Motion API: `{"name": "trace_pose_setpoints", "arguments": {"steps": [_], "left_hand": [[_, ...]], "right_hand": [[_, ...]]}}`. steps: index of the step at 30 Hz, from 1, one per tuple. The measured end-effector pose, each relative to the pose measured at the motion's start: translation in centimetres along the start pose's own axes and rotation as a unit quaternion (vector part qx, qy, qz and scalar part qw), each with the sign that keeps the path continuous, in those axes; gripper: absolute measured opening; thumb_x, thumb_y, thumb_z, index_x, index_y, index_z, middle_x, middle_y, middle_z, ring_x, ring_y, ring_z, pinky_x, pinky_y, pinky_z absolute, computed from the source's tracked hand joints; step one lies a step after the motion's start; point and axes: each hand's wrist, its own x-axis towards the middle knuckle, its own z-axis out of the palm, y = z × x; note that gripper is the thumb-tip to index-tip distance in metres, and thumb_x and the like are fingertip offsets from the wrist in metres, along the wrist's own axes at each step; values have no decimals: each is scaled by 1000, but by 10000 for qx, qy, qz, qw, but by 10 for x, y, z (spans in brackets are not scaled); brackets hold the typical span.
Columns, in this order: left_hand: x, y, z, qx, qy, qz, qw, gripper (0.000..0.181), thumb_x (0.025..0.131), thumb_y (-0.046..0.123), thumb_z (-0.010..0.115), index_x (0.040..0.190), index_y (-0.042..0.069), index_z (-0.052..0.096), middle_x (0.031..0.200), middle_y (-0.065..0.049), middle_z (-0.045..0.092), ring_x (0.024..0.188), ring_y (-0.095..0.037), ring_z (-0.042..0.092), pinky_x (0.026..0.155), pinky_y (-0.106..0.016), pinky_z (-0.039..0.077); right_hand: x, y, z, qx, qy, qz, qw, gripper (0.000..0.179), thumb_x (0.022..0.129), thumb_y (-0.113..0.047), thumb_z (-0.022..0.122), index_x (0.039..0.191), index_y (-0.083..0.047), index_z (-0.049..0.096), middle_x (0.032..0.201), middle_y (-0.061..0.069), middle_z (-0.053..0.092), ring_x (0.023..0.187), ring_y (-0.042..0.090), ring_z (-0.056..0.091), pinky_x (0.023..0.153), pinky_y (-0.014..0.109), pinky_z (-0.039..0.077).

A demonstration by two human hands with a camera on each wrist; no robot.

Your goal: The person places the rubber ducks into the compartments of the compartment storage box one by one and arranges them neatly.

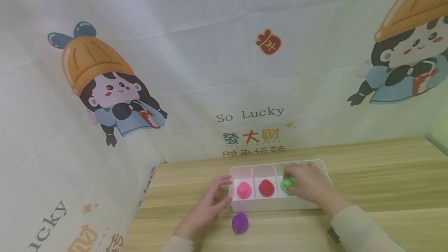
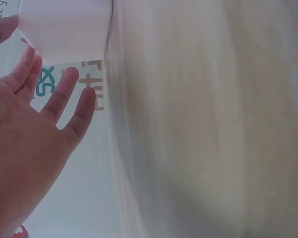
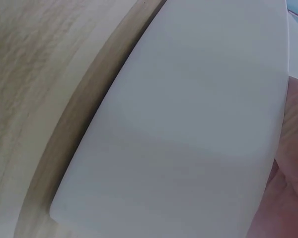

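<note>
A white divided box (image 1: 241, 206) stands on the table. Its left compartment holds a pink toy duck (image 1: 244, 190), and a red toy duck (image 1: 266, 188) sits in the one beside it. My right hand (image 1: 309, 182) reaches over the box and pinches a green toy duck (image 1: 287, 185) in the third compartment, partly covering it. At the box's left end is my left hand (image 1: 214, 201), fingers spread and lightly bent, fingertips at the wall. In front of the box lies a purple toy duck (image 1: 240, 223). The right wrist view is mostly filled by the box's wall (image 3: 179, 114).
The wooden table (image 1: 182, 189) runs up to a printed white cloth (image 1: 196, 69) behind and on the left. A small dark object (image 1: 333, 235) shows beside the right sleeve (image 1: 362, 228). My right hand hides much of the box's right part.
</note>
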Motion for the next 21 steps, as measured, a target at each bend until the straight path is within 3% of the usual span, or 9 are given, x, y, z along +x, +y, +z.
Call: {"name": "trace_pose_setpoints", "arguments": {"steps": [6, 13, 17, 21], "left_hand": [[0, 22, -2, -137, 11, -8, 9999, 43, 86, 13, 56, 125, 6, 41, 139, -7, 27, 110, -37, 39, 86, -55, 36], [1, -1, 1, 18, 19, 42, 10000, 45, 86, 24, 56, 127, 13, 40, 140, 2, 25, 110, -31, 40, 86, -51, 37], [1, -7, 2, 44, 14, 49, 10000, 46, 86, 26, 56, 128, 13, 40, 140, 3, 25, 110, -32, 40, 86, -52, 37], [1, -4, 1, 35, 10, 95, 9999, 45, 86, 24, 56, 127, 12, 40, 140, -3, 26, 110, -33, 40, 85, -52, 38]], "right_hand": [[-2, 2, 1, -20, -1, -49, 10000, 23, 64, -26, 76, 79, -26, 60, 80, -15, 60, 80, 8, 56, 80, 45, 38], [-1, 1, 0, 214, 5, -22, 9998, 22, 65, -25, 76, 80, -24, 61, 81, -14, 60, 80, 10, 56, 78, 37, 43], [-3, 0, 1, 355, 208, -101, 9991, 21, 66, -26, 75, 82, -24, 62, 83, -15, 60, 81, 10, 56, 77, 33, 44], [-5, -2, 1, 292, 570, -298, 9975, 19, 68, -29, 73, 83, -26, 62, 86, -17, 60, 86, 9, 56, 83, 36, 40]]}}
